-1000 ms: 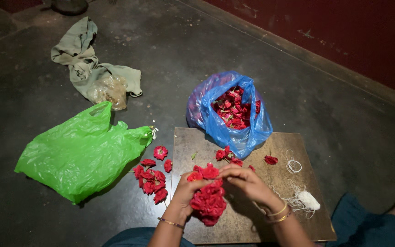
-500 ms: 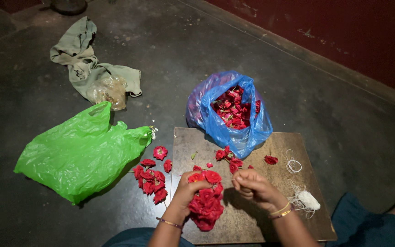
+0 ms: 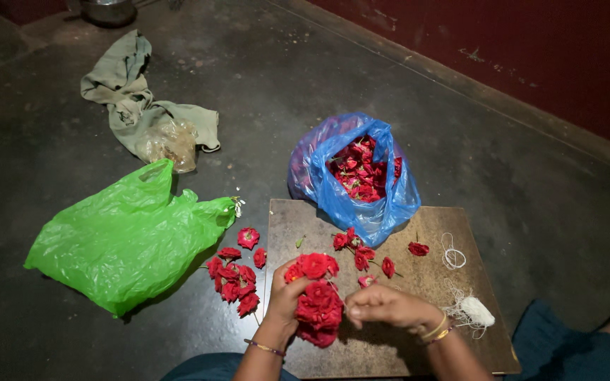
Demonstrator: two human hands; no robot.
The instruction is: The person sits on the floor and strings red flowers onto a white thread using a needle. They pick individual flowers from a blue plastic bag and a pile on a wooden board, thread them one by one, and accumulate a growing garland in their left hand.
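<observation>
Over wooden board (image 3: 425,233): left hand (image 3: 285,296) grips rose garland (image 3: 317,300), long axis vertical.

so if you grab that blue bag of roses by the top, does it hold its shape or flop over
It would likely flop: the blue bag is thin, crumpled plastic that sags open around the roses. It probably feels light for its bulk, since it holds only loose blooms. Tipped, it could spill some, as its mouth gapes open and untied.
</observation>
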